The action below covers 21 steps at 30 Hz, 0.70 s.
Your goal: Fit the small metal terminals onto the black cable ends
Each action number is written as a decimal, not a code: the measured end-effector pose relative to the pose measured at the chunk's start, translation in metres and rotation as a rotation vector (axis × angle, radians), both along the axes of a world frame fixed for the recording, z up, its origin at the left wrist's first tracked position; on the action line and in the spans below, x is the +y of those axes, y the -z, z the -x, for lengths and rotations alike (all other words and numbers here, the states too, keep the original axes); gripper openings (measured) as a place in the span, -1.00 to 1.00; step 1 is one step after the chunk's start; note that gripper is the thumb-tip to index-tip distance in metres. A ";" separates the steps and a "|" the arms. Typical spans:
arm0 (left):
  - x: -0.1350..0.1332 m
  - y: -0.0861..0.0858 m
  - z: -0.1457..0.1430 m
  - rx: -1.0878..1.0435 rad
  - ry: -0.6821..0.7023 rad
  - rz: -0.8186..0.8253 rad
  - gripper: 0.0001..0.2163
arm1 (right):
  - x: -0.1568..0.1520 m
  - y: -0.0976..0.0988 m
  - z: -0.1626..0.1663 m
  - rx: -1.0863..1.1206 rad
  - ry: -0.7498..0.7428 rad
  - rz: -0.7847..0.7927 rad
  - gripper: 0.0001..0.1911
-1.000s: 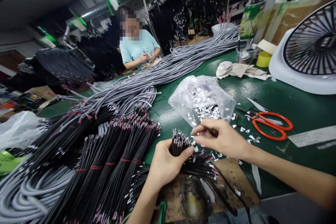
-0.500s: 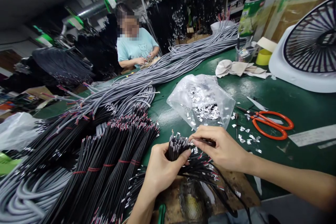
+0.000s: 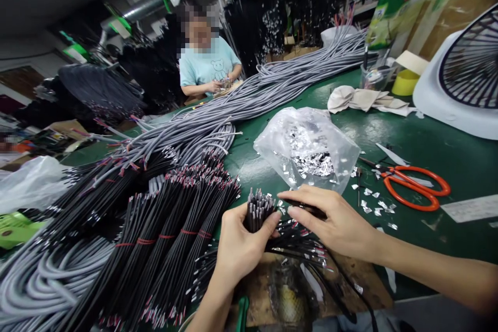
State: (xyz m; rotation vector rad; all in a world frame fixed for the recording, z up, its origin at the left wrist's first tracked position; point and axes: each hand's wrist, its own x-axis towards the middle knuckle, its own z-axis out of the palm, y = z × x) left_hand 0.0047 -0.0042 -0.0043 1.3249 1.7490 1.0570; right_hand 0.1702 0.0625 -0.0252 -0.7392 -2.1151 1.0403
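Observation:
My left hand (image 3: 241, 246) is wrapped around an upright bundle of thin black wires (image 3: 260, 211), their stripped silvery ends pointing up above the thumb. Just to the right, my right hand (image 3: 322, 215) has a dark slim tool (image 3: 305, 208) under its fingers; its kind is hard to make out. The right index finger and thumb are a little apart, with their tips close to the bundle. Beyond them lies a clear plastic bag (image 3: 268, 140) holding many small silvery foil pieces (image 3: 317, 163). More black wires (image 3: 299, 244) lie loose below the hands.
Black wire bundles tied with red bands (image 3: 167, 238) fill the left side, with grey cables (image 3: 249, 88) behind. Orange-handled scissors (image 3: 418, 184) and foil scraps (image 3: 375, 202) lie at right, near a fan (image 3: 439, 109). Another person (image 3: 210, 67) works across the table.
My right thumb and index finger have parted, and the tool has drawn back from the wire ends. My left hand still grips the bundle. The whole view has shifted slightly.

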 end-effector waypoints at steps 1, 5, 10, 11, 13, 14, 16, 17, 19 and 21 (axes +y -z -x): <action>0.000 0.001 0.000 0.000 -0.001 -0.010 -0.80 | 0.000 0.000 0.000 -0.012 -0.002 0.001 -0.69; -0.001 0.005 0.002 0.025 0.005 -0.026 -0.82 | 0.001 0.000 0.001 0.003 -0.028 -0.005 -0.74; -0.001 0.011 0.003 0.066 0.006 -0.040 -0.81 | 0.002 0.001 0.003 0.034 -0.052 -0.036 -0.78; -0.001 0.011 0.004 0.071 0.006 -0.042 -0.81 | 0.001 0.001 0.002 0.035 -0.048 -0.044 -0.78; 0.000 0.012 0.004 0.067 0.006 -0.045 -0.81 | 0.001 0.002 0.002 0.032 -0.037 -0.056 -0.78; 0.000 0.012 0.004 0.054 0.012 -0.041 -0.82 | 0.000 0.002 0.001 0.029 -0.033 -0.061 -0.79; 0.001 0.010 0.005 0.007 0.042 -0.015 -0.81 | 0.000 0.003 0.000 0.020 -0.034 -0.073 -0.79; 0.001 0.009 0.005 -0.022 0.066 0.006 -0.81 | -0.001 0.004 0.000 0.016 -0.036 -0.079 -0.79; 0.002 0.004 0.006 -0.081 0.121 0.040 -0.80 | -0.001 0.004 0.000 0.007 -0.041 -0.085 -0.79; 0.002 -0.001 0.008 -0.131 0.167 0.055 -0.79 | -0.001 0.003 0.000 0.006 -0.041 -0.075 -0.79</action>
